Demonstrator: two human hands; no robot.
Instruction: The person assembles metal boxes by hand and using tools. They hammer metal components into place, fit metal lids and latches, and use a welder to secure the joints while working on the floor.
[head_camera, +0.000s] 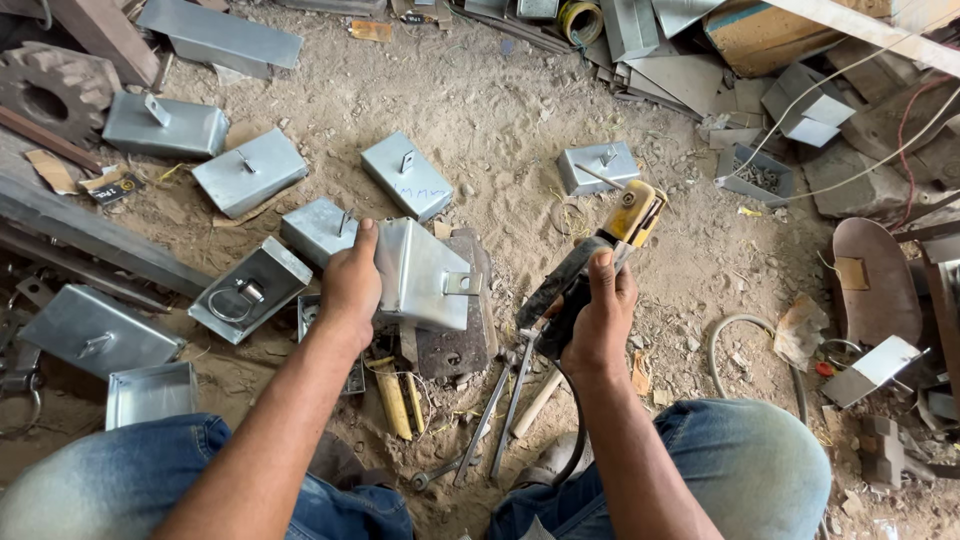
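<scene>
My left hand (350, 285) grips a grey sheet-metal box (425, 275) by its left side and holds it tilted over a dark steel block (462, 345) on the dirt floor. A small metal tab sticks out of the box's right face. My right hand (598, 315) is closed around the dark handle of a welding electrode holder (600, 250), whose yellow jaws point up and to the right with a thin rod clamped in them. A black cable runs down from the holder between my knees.
Several similar grey metal boxes (248, 172) lie on the sandy ground to the left and ahead. Tongs and rods (500, 405) rest by my feet. Scrap sheet metal (690, 70), a small tray of bolts (757, 177), a hose and wires crowd the right side.
</scene>
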